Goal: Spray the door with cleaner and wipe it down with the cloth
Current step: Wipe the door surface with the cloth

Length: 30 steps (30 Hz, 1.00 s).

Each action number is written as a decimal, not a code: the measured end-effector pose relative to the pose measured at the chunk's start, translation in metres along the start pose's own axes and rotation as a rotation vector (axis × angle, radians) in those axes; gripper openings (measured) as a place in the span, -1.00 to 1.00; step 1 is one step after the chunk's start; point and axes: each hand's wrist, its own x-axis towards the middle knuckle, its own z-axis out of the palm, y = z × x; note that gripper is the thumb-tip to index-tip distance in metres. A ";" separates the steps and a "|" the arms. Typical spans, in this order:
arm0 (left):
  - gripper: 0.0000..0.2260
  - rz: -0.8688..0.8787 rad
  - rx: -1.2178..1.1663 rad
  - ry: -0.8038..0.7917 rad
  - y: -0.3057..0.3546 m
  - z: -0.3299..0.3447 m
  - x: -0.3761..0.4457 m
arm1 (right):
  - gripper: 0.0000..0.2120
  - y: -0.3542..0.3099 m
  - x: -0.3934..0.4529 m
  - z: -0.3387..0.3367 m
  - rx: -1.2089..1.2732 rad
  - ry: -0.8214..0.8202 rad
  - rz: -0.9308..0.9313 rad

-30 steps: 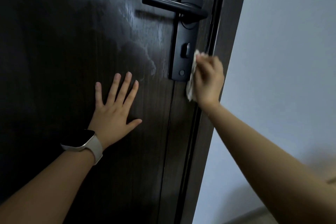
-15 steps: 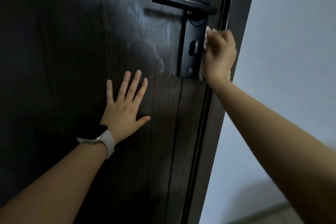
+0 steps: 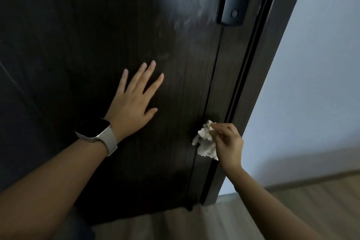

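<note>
The cloth (image 3: 205,143) is lying crumpled against the door (image 3: 78,45) near its latch-side edge, well below the lock plate (image 3: 232,4). The right hand (image 3: 228,143) is pinching it with curled fingers; the left hand (image 3: 134,101) is pressing flat on the panel, fingers spread. A hazy wet smear is showing beside the plate, so spraying looks done and wiping seems well underway, with the lower door apparently left. A pale wall (image 3: 311,64) and wood floor (image 3: 302,200) are bordering the frame.

pale wood floor (image 3: 311,200), dark door (image 3: 78,45) above
</note>
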 end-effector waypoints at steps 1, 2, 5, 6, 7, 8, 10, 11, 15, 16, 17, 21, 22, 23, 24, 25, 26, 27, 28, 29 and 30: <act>-0.25 -0.004 -0.040 -0.003 0.004 0.008 -0.012 | -0.83 -0.002 -0.010 0.000 0.030 -0.015 0.057; -0.30 0.002 -0.100 -0.006 0.010 0.017 -0.024 | -0.84 -0.002 -0.019 -0.001 0.054 -0.047 0.099; -0.48 -0.015 -0.453 -0.093 0.035 0.039 -0.062 | -0.86 -0.001 -0.042 -0.004 0.124 -0.217 0.230; -0.52 -0.087 -0.616 -0.168 0.044 0.047 -0.074 | -0.87 0.000 -0.047 -0.005 0.162 -0.280 0.292; -0.54 -0.186 -0.788 -0.257 0.053 0.054 -0.085 | -0.89 0.002 -0.051 -0.006 0.211 -0.339 0.358; -0.54 -0.299 -0.946 -0.343 0.060 0.061 -0.093 | -0.90 0.002 -0.056 -0.006 0.269 -0.395 0.425; -0.52 -0.522 -1.196 -0.539 0.073 0.072 -0.105 | -0.89 0.002 -0.066 0.001 0.356 -0.498 0.531; -0.54 -0.614 -1.305 -0.665 0.079 0.075 -0.110 | -0.88 0.002 -0.070 0.009 0.379 -0.540 0.567; -0.69 -0.877 -1.692 -0.924 0.099 0.095 -0.143 | -0.85 0.002 -0.082 0.046 0.398 -0.615 0.640; -0.68 -0.960 -1.758 -0.905 0.100 0.102 -0.153 | -0.84 0.004 -0.087 0.054 0.385 -0.640 0.646; -0.65 -1.036 -1.801 -0.876 0.100 0.111 -0.164 | -0.83 0.005 -0.093 0.060 0.362 -0.661 0.642; -0.71 -1.283 -2.042 -0.685 0.096 0.126 -0.190 | -0.79 0.000 -0.106 0.079 0.310 -0.728 0.554; -0.76 -1.341 -2.095 -0.589 0.093 0.126 -0.194 | -0.79 -0.006 -0.106 0.085 0.315 -0.752 0.522; -0.79 -1.401 -2.130 -0.482 0.088 0.125 -0.197 | -0.80 -0.013 -0.106 0.094 0.319 -0.772 0.486; -0.82 -1.452 -2.142 -0.373 0.082 0.124 -0.201 | -0.81 -0.021 -0.106 0.104 0.321 -0.786 0.444; -0.85 -1.488 -2.135 -0.271 0.074 0.122 -0.205 | -0.83 -0.029 -0.107 0.116 0.310 -0.801 0.392; -0.86 -1.512 -2.105 -0.175 0.065 0.118 -0.210 | -0.85 -0.038 -0.108 0.129 0.288 -0.825 0.327; -0.88 -1.523 -2.052 -0.088 0.055 0.114 -0.215 | -0.86 -0.049 -0.109 0.143 0.266 -0.859 0.257; -0.89 -1.519 -1.978 -0.023 0.044 0.109 -0.222 | -0.86 -0.058 -0.110 0.156 0.248 -0.900 0.190; -0.89 -1.510 -1.899 0.018 0.031 0.103 -0.230 | -0.84 -0.068 -0.111 0.167 0.236 -0.949 0.122; -0.87 -1.500 -1.813 0.038 0.018 0.098 -0.238 | -0.82 -0.076 -0.112 0.176 0.208 -1.000 0.035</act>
